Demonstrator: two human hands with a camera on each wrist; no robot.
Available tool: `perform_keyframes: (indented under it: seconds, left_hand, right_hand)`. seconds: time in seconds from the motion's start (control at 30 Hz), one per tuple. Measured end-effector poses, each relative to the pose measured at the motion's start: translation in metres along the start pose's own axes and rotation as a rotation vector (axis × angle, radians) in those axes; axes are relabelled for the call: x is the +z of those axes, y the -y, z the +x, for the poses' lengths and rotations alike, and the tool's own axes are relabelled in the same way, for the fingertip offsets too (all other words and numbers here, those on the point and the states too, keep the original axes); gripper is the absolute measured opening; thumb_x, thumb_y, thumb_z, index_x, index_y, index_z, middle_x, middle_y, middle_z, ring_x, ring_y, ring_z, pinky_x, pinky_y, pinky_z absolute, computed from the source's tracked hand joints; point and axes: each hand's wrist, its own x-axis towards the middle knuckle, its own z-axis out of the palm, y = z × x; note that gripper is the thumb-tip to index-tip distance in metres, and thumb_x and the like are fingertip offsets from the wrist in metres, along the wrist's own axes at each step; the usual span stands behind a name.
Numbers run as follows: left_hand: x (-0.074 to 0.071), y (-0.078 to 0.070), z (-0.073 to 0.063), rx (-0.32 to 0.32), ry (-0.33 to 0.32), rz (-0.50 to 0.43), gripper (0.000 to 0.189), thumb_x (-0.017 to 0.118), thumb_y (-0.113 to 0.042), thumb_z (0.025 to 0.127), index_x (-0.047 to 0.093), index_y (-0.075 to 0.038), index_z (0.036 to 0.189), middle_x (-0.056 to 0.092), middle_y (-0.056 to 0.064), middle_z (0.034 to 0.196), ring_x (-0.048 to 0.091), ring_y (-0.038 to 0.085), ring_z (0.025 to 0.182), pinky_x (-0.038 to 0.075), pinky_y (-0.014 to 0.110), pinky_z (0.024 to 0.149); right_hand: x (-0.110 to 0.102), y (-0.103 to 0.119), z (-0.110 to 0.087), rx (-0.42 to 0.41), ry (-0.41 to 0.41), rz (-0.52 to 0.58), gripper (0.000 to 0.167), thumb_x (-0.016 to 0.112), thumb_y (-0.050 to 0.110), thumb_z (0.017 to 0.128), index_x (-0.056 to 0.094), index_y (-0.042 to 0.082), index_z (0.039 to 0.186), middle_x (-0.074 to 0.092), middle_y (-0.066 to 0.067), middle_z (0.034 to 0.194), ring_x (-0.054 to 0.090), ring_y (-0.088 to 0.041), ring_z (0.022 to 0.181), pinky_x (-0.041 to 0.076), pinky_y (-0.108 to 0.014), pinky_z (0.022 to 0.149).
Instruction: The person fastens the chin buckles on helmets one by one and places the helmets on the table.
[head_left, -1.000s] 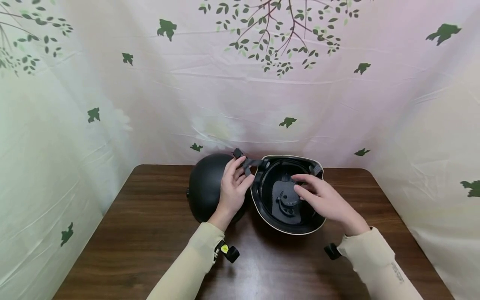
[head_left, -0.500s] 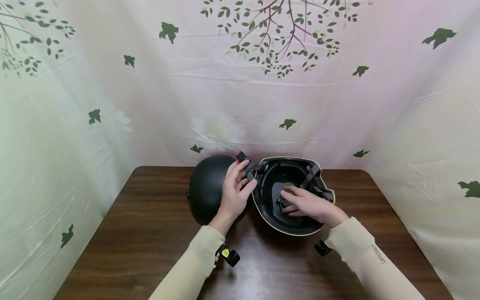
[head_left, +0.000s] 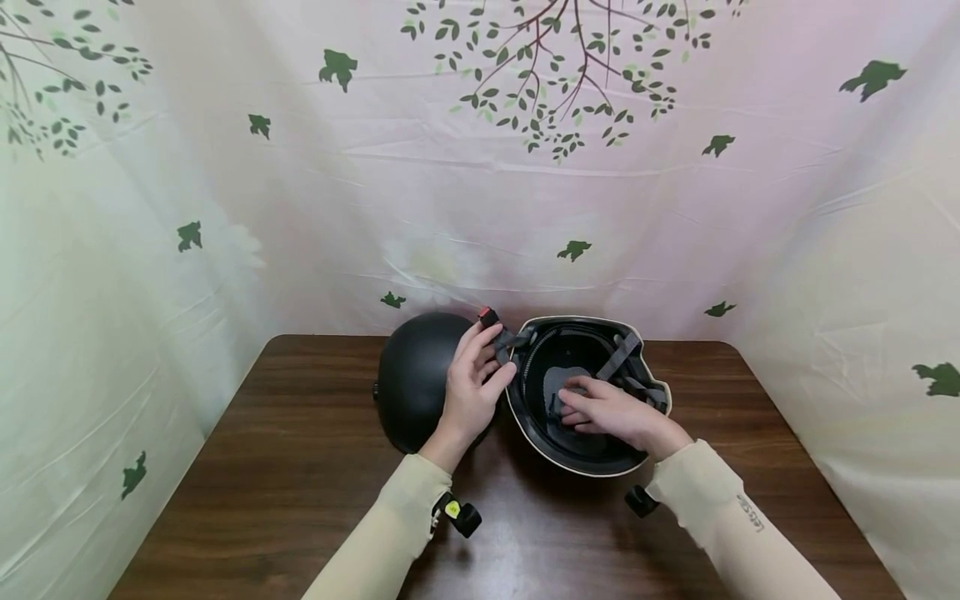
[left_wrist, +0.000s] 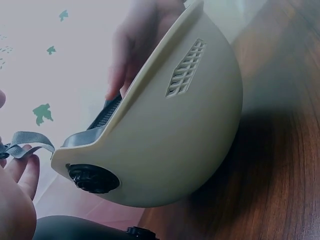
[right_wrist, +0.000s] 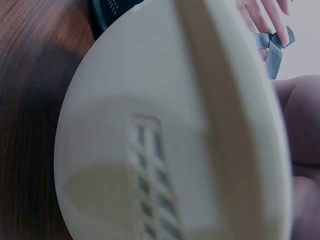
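A cream helmet with a black lining lies with its hollow side up on the table. My left hand pinches a grey chin strap at the helmet's left rim, its black buckle with a red end sticking up past the fingers. My right hand reaches inside the helmet, fingers bent over the grey padding. What these fingertips touch is hidden; I cannot tell if they hold anything. Another grey strap runs from the right rim down toward that hand.
A black helmet, dome up, stands close to the left of the cream one, partly behind my left hand. Both are near the back edge of the wooden table. A patterned cloth hangs behind and at both sides.
My right hand has moved left and down, deeper into the helmet. The right strap now stretches out across the lining. My left hand keeps the strap, its buckle slightly turned and lower.
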Motion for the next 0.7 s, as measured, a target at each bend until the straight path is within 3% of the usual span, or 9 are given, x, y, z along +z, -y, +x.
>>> perform_keyframes:
  seconds: [0.17,0.33,0.5,0.7]
  left_hand:
    - [0.0008,0.0003,-0.0004,-0.012,-0.001,-0.009,0.054,0.067,0.006,0.097,0.056,-0.004,0.148,0.035,0.011,0.164,0.061,0.035,0.129,0.053,0.049,0.104]
    - [-0.0007,0.0028,-0.0006,-0.002,0.023,-0.002,0.053,0.068,0.001,0.099,0.056,-0.006,0.149,0.032,0.007,0.167,0.061,0.038,0.125,0.054,0.046,0.102]
    - [-0.003,0.0047,0.0007,0.042,0.026,0.069,0.05,0.069,-0.003,0.099,0.058,-0.007,0.148,0.033,0.007,0.167,0.064,0.038,0.114,0.057,0.035,0.093]
    - [-0.005,0.0064,0.0032,0.046,-0.037,0.146,0.038,0.069,-0.011,0.102,0.066,-0.009,0.14,0.042,0.007,0.162,0.066,0.027,0.103,0.057,0.027,0.086]
  right_hand:
    - [0.0011,-0.0015,0.0008,0.029,0.019,0.004,0.071,0.049,0.035,0.113,0.02,-0.008,0.162,0.037,-0.036,0.157,0.063,-0.044,0.127,0.055,-0.049,0.103]
    - [0.0039,-0.0033,0.0044,0.034,0.033,0.006,0.071,0.048,0.034,0.113,0.018,-0.008,0.162,0.031,-0.036,0.16,0.059,-0.045,0.132,0.053,-0.051,0.105]
    - [0.0057,-0.0053,0.0058,0.014,-0.006,-0.033,0.071,0.053,0.032,0.112,0.022,-0.01,0.16,0.043,-0.036,0.153,0.061,-0.045,0.13,0.055,-0.049,0.103]
    - [0.0024,-0.0054,0.007,-0.033,-0.087,-0.2,0.074,0.071,0.033,0.102,0.038,-0.006,0.156,0.067,-0.021,0.13,0.069,-0.031,0.116,0.057,-0.045,0.099]
